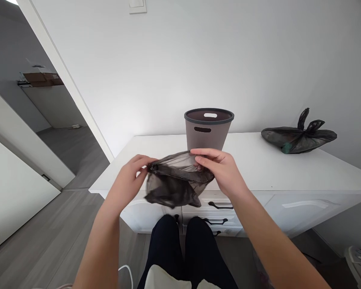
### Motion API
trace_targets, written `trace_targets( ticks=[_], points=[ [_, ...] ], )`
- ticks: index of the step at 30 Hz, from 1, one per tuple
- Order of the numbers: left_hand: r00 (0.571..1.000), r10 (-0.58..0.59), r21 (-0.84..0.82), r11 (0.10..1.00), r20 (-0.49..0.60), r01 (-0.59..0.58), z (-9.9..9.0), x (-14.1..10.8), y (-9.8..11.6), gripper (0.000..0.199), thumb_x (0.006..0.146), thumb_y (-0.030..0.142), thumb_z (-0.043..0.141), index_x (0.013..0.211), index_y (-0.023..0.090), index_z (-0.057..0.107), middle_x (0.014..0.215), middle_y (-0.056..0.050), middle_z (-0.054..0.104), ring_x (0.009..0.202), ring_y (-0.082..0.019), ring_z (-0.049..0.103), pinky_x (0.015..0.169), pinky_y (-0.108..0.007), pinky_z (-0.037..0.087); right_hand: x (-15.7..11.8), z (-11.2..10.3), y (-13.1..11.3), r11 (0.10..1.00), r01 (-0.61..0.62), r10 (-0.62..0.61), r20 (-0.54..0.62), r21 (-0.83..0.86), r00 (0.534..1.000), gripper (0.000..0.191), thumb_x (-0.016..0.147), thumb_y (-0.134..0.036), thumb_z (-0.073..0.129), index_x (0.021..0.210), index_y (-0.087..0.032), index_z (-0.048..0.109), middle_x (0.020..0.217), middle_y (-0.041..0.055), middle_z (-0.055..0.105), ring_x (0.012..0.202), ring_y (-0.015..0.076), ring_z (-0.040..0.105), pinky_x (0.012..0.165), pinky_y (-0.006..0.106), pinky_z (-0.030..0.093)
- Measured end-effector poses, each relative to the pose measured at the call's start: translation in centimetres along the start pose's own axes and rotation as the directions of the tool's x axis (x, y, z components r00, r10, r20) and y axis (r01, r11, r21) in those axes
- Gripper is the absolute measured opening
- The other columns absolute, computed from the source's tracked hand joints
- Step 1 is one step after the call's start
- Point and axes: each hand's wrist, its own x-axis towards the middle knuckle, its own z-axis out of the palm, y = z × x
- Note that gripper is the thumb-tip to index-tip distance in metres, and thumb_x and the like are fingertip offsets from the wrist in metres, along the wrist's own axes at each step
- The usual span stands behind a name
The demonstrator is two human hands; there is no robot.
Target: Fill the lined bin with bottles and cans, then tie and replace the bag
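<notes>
A thin black garbage bag (174, 182) is stretched between my two hands in front of the cabinet's edge, its mouth partly spread and its lower part hanging loose. My left hand (130, 176) pinches the rim at the left end. At the upper right of the rim, my right hand (221, 166) grips the film between thumb and fingers. Just behind the bag stands a mauve trash can (206, 136) with a dark grey rim and handle slots, upright on the white cabinet. The bag covers the can's lower front.
A knotted, filled black bag (299, 140) lies on the right of the white cabinet top (252, 168). Drawers with dark handles (216, 220) face me below. On the left are a doorway and a white door (15, 192). A wall switch (137, 5) is above.
</notes>
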Motion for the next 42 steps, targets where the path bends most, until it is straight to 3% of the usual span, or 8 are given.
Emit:
trace_targets(
  ticks=[4, 11, 17, 23, 28, 33, 37, 42],
  points=[
    [0.964, 0.016, 0.033, 0.999, -0.266, -0.008, 0.8, -0.1, 2.1, 0.04, 0.096, 0.032, 0.04, 0.124, 0.024, 0.068, 0.127, -0.01, 0.065, 0.121, -0.029, 0.059, 0.101, -0.044, 0.05, 1.4, -0.1, -0.6, 1.0, -0.004, 0.004, 0.029, -0.006, 1.0, 0.028, 0.08, -0.038, 0.076, 0.105, -0.027, 0.081, 0.087, 0.0013, 0.075, 0.071, 0.0173, 0.067, 0.072, 0.037, 0.057],
    [0.989, 0.068, 0.14, 0.989, -0.133, -0.049, 3.7, 2.8, 2.8, 0.048, 0.089, 0.028, 0.058, 0.137, 0.03, 0.058, 0.123, -0.005, 0.067, 0.103, -0.025, 0.066, 0.083, -0.036, 0.052, 1.9, 1.5, -2.8, 0.994, 0.096, -0.088, 0.173, -0.041, 0.981, 0.034, 0.074, -0.036, 0.081, 0.108, -0.028, 0.08, 0.119, 0.0016, 0.075, 0.116, 0.0259, 0.067, 0.102, 0.043, 0.053],
    [0.938, 0.063, 0.471, 0.875, -0.342, 0.113, -0.5, 5.4, -1.6, 0.017, 0.085, 0.018, 0.056, 0.094, 0.023, 0.069, 0.11, -0.006, 0.064, 0.096, -0.025, 0.062, 0.074, -0.034, 0.046, 3.7, -1.4, -5.2, 0.858, 0.266, -0.178, 0.233, -0.439, 0.956, 0.039, 0.067, -0.028, 0.085, 0.106, -0.03, 0.081, 0.114, 0.0021, 0.074, 0.112, 0.0294, 0.065, 0.097, 0.047, 0.052],
    [0.87, 0.141, 0.395, 0.917, -0.471, 0.065, -5.2, 4.1, 0.4, 0.024, 0.093, 0.02, 0.038, 0.095, 0.016, 0.062, 0.099, 0.001, 0.059, 0.095, -0.016, 0.059, 0.09, -0.032, 0.045, 4.6, -4.3, -6.4, 0.612, 0.399, -0.188, 0.365, -0.683, 0.912, 0.027, 0.072, -0.037, 0.083, 0.099, -0.031, 0.081, 0.1, 0.0046, 0.062, 0.092, 0.0233, 0.059, 0.078, 0.039, 0.054],
    [0.949, -0.121, -0.035, 0.993, -0.291, 0.116, -7.3, 3.6, 0.6, 0.032, 0.089, 0.023, 0.027, 0.099, 0.013, 0.056, 0.071, 0.005, 0.038, 0.072, -0.008, 0.056, 0.076, -0.029, 0.037, 3.7, -5.9, -7.4, 0.646, 0.477, -0.128, 0.531, -0.596, 0.838, 0.028, 0.081, -0.054, 0.072, 0.075, -0.028, 0.078, 0.09, 0.0056, 0.053, 0.083, 0.0197, 0.053, 0.068, 0.033, 0.05],
    [0.995, 0.064, -0.21, 0.977, 0.076, -0.046, -9.7, 2.8, 0.0, 0.024, 0.086, 0.04, 0.054, 0.099, 0.021, 0.063, 0.082, 0.001, 0.053, 0.07, -0.009, 0.053, 0.069, -0.027, 0.042, 3.6, -7.7, -7.2, 0.588, 0.474, 0.081, 0.631, -0.656, 0.772, 0.028, 0.083, -0.054, 0.068, 0.092, -0.032, 0.083, 0.091, 0.005, 0.051, 0.069, 0.0149, 0.048, 0.052, 0.028, 0.043],
    [0.974, 0.072, 0.131, 0.986, 0.215, -0.102, -10.8, 3.8, 1.8, 0.038, 0.078, 0.061, 0.068, 0.087, 0.025, 0.075, 0.084, -0.006, 0.058, 0.076, -0.02, 0.058, 0.075, -0.035, 0.05, 4.6, -8.4, -7.1, 0.406, 0.472, 0.062, 0.539, -0.783, 0.84, 0.052, 0.065, -0.052, 0.086, 0.112, -0.032, 0.079, 0.095, 0.0031, 0.056, 0.06, 0.0112, 0.047, 0.051, 0.027, 0.042],
    [0.988, 0.149, 0.613, 0.785, -0.047, -0.09, -9.9, 5.8, 5.4, 0.052, 0.083, 0.063, 0.066, 0.105, 0.017, 0.075, 0.095, -0.007, 0.051, 0.1, -0.031, 0.063, 0.094, -0.047, 0.048, 6.4, -8.2, -9.1, 0.034, 0.493, -0.067, 0.49, -0.869, 0.869, 0.069, 0.069, -0.061, 0.08, 0.129, -0.028, 0.069, 0.116, 0.0093, 0.056, 0.082, 0.0203, 0.062, 0.067, 0.031, 0.05]
  ],
)
